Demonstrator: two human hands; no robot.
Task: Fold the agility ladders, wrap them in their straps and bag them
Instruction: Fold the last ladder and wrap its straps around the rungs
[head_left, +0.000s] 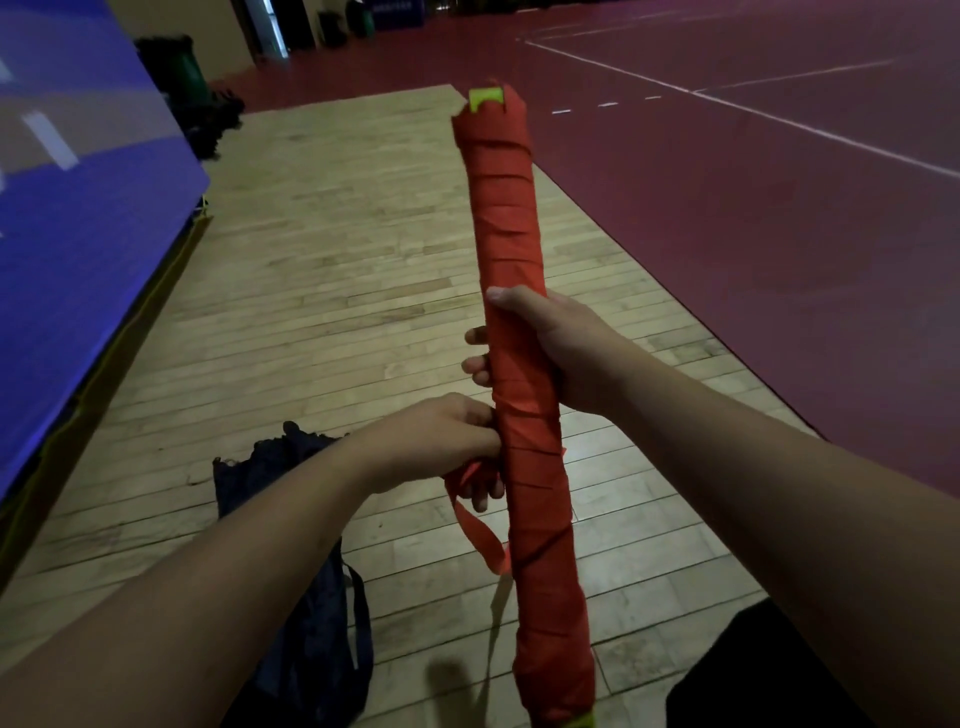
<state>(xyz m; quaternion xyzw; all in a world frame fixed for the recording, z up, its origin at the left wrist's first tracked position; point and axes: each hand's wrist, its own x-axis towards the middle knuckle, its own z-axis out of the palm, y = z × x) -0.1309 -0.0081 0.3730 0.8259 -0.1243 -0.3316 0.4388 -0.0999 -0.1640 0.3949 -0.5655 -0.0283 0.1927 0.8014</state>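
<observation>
The long red strap-wrapped ladder bundle (514, 291) is gripped by the right hand (550, 348); its loose strap end (480, 535) is pinched by the left hand (447, 441). Tucking seems needed next, then bagging.

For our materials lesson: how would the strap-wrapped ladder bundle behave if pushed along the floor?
Probably stiff: the bundle is straight though the right hand grips only its middle. Roundish, so may roll. Its loose strap end hangs limp, could snag.

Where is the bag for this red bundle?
In the head view the dark bag lies on the wooden floor lower left, under the left forearm, left of the red bundle.
</observation>
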